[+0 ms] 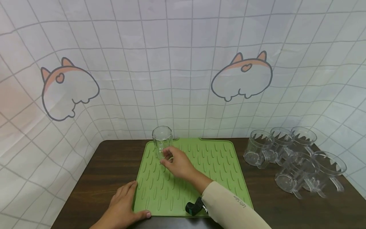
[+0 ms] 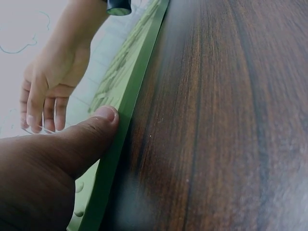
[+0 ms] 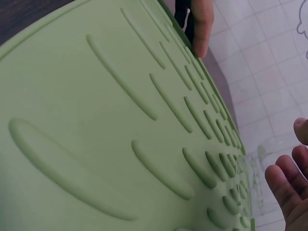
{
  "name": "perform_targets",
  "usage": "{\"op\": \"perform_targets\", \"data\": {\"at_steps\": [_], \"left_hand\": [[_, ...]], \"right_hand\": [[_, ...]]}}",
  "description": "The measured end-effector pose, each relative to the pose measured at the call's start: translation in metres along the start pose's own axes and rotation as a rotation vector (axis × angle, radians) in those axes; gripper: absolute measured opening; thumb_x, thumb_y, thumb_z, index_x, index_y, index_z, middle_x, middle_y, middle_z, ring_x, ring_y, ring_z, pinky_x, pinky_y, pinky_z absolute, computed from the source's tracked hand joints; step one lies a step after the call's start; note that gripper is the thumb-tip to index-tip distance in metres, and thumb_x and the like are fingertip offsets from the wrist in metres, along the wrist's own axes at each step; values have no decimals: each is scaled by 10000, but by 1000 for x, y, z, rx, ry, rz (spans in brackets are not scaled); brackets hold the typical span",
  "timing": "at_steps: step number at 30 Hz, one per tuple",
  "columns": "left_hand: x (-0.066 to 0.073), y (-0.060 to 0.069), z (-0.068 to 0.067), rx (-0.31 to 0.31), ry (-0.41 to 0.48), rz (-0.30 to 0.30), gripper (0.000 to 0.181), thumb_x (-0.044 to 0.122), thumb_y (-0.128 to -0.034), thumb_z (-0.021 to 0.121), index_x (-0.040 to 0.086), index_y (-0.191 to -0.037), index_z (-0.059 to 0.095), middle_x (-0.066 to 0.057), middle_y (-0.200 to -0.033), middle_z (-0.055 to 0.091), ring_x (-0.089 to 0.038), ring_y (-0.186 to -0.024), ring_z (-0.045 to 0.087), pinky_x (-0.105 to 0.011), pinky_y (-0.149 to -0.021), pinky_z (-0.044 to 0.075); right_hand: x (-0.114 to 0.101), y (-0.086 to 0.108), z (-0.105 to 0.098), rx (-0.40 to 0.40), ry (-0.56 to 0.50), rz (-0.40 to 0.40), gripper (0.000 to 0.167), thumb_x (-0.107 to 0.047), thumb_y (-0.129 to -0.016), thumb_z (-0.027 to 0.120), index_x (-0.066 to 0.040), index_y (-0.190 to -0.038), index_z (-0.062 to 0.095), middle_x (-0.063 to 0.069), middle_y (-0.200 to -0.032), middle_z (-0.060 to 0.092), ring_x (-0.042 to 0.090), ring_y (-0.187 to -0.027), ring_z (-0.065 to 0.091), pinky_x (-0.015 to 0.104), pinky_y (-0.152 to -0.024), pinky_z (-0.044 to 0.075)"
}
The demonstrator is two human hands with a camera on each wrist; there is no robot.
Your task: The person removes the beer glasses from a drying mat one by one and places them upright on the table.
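A clear glass mug stands upright on the back left corner of a green ridged mat. My right hand is just in front of it, fingers loosely bent and apart from the thumb. In the right wrist view, the fingers show nothing between them, with the faint glass beyond. Whether a fingertip touches the glass is hard to tell. My left hand rests at the mat's front left corner, its fingers along the left edge and its thumb on the front edge.
Several clear glass mugs with handles stand grouped on the dark wooden table, right of the mat. A white grid-patterned curtain hangs behind and at both sides. A black wrist device sits by my right sleeve.
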State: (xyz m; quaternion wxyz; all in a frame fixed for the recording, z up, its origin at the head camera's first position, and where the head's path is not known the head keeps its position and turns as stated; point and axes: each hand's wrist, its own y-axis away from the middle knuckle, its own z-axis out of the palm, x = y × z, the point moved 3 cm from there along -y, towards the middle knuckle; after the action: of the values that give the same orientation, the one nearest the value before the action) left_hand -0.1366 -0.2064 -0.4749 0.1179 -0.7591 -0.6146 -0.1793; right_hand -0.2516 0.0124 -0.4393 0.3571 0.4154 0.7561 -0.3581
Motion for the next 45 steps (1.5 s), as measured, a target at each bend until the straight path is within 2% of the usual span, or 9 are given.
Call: {"op": "perform_targets", "data": {"at_steps": [4,10,14,21,24,33,40,45], "left_hand": [[0,1,0,7,3,4,1259,758,-677,804,-84,-1514,383,-243,-1513,422,-469,-1366,398,-690,-1015,362],[0,1,0,13,-1,11,1266,769,-677,794,-85,-1515,382,-246,-1514,419,-473,-1365,396,-692,-1020,357],[0,1,0,13,-2,9,1262,766,-677,796,-81,-1516,383,-241,-1514,421,-467,-1364,398,-685,-1020,360],[1,1,-1,4,6,5,1262,757,-679,802,-84,-1518,377,-243,-1516,418,-466,-1366,397,-685,-1013,366],[1,1,-1,3,9,2,1258,753,-679,805,-83,-1517,379,-242,-1515,418,-465,-1366,397,-684,-1012,367],[0,1,0,9,0,16,1260,762,-681,797,-88,-1513,382,-247,-1510,419,-471,-1359,402,-690,-1004,370],[0,0,0,-1,19,-11,1263,771,-672,796,-78,-1514,390,-245,-1514,420,-472,-1365,398,-690,-1026,352],[0,1,0,11,17,2,1259,767,-669,801,-78,-1510,394,-242,-1511,425,-470,-1368,397,-689,-1034,345]], "right_hand": [[0,-1,-1,1,0,-7,255,-129,-995,701,-37,-1217,614,116,-1146,659,179,-1016,631,299,-851,544],[-1,-1,-1,18,18,-23,214,-125,-1000,693,-61,-1195,632,15,-1073,661,153,-991,636,285,-834,544],[-2,-1,1,28,25,-41,175,-92,-992,694,-59,-1154,635,8,-1041,655,163,-973,640,280,-828,545],[-1,0,-2,14,38,0,114,-52,-983,688,-97,-1043,601,-32,-978,629,142,-943,639,272,-826,544],[1,3,-6,4,42,-16,112,-39,-984,679,-99,-1027,594,-32,-977,628,156,-969,649,270,-832,549],[1,18,-15,-21,20,-111,118,-14,-982,674,-80,-1023,584,51,-1009,656,201,-993,657,270,-826,558],[-4,32,-24,-26,21,-120,116,-38,-994,671,-94,-1025,574,-10,-993,628,183,-983,654,268,-813,559],[-8,45,-34,-18,0,-126,126,-16,-984,677,-74,-1043,582,20,-1002,639,201,-981,656,276,-804,565]]}}
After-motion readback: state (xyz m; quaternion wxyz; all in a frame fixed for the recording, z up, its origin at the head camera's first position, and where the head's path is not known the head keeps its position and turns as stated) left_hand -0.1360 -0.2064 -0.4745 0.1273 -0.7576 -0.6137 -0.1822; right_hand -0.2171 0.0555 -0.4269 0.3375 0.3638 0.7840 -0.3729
